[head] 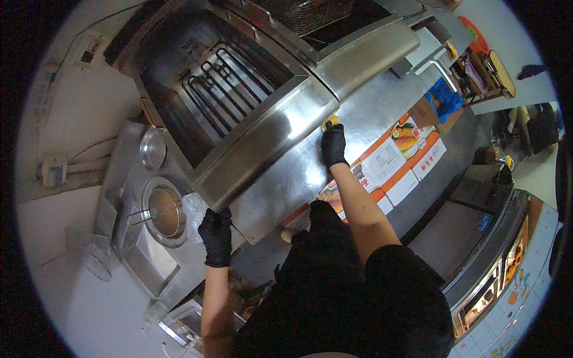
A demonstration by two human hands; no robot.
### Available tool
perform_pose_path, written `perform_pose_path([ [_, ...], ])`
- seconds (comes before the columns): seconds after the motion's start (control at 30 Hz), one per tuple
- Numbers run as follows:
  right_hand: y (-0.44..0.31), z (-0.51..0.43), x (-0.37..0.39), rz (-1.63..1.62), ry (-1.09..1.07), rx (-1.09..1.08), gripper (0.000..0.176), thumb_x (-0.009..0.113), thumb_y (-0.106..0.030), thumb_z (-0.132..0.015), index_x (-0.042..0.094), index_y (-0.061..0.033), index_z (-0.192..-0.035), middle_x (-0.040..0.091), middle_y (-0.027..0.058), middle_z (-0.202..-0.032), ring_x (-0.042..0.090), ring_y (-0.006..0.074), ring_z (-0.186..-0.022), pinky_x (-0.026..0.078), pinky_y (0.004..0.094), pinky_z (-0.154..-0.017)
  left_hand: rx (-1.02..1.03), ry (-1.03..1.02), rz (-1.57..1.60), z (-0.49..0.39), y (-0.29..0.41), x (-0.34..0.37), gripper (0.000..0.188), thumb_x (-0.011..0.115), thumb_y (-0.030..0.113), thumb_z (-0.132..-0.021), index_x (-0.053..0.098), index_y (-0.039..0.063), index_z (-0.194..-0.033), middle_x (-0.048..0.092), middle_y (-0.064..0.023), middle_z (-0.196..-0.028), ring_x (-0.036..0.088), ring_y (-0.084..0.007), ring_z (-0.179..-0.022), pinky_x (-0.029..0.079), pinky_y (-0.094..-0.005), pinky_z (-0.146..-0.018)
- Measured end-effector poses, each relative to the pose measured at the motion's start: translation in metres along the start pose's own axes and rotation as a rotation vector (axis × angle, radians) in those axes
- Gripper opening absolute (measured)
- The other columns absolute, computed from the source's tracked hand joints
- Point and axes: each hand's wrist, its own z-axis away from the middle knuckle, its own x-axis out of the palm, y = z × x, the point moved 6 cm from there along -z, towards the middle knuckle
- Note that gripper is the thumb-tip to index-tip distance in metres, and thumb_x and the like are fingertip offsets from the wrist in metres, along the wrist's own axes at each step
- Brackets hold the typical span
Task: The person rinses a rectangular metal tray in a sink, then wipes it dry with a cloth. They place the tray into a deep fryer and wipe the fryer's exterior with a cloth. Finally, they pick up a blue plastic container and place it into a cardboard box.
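Both of my hands wear black gloves. My right hand (334,144) grips a yellowish sponge or cloth (332,121) against the lower edge of the stainless-steel fryer housing (277,129). At the housing's lower left corner, my left hand (215,237) is closed on or against the metal edge; whether it grips the edge or something small is hidden by the fingers. Above the housing lies an open fryer tank with dark heating elements (228,89) inside. A second tank with a wire basket (318,15) is partly visible at the top.
Flattened printed cardboard (385,161) lies along the floor side of the steel panel. At left, a wire strainer (165,212) rests over a round pot beside a clear plastic bag (194,217) and a round metal lid (153,149). A blue bag (447,100) sits in a carton at right.
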Motion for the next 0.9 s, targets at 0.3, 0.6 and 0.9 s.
perform_pose_path([
  [0.3, -0.003, 0.015, 0.051, 0.284, -0.147, 0.096, 0.036, 0.041, -0.003, -0.08, 0.046, 0.0147, -0.112, 0.051, 0.0321, -0.11, 0.05, 0.0384, -0.105, 0.037, 0.0414, -0.094, -0.056, 0.022, 0.05, 0.004, 0.002, 0.003, 0.004, 0.055, -0.002, -0.08, 0.059, 0.0, -0.08, 0.062, -0.0142, -0.071, 0.061, -0.0223, -0.062, 0.046, -0.0295, -0.056],
  [0.6, -0.021, 0.099, 0.085, 0.092, -0.251, -0.031, 0.019, 0.038, -0.012, -0.087, 0.052, -0.0003, -0.092, 0.057, 0.0227, -0.091, 0.054, 0.0379, -0.09, 0.042, 0.0405, -0.078, 0.012, 0.005, 0.01, 0.002, 0.004, 0.003, 0.003, 0.054, -0.003, -0.08, 0.055, -0.001, -0.078, 0.063, -0.0139, -0.072, 0.061, -0.0227, -0.063, 0.046, -0.0297, -0.058],
  [0.9, -0.007, 0.032, 0.006, -0.058, 0.234, 0.061, 0.018, 0.048, -0.017, -0.086, 0.051, 0.0005, -0.085, 0.057, 0.0187, -0.082, 0.055, 0.0308, -0.077, 0.043, 0.0378, -0.071, 0.099, -0.034, 0.097, 0.018, 0.021, -0.005, 0.01, 0.049, 0.0, -0.085, 0.057, -0.001, -0.09, 0.063, -0.0112, -0.077, 0.059, -0.0162, -0.065, 0.047, -0.0284, -0.06],
])
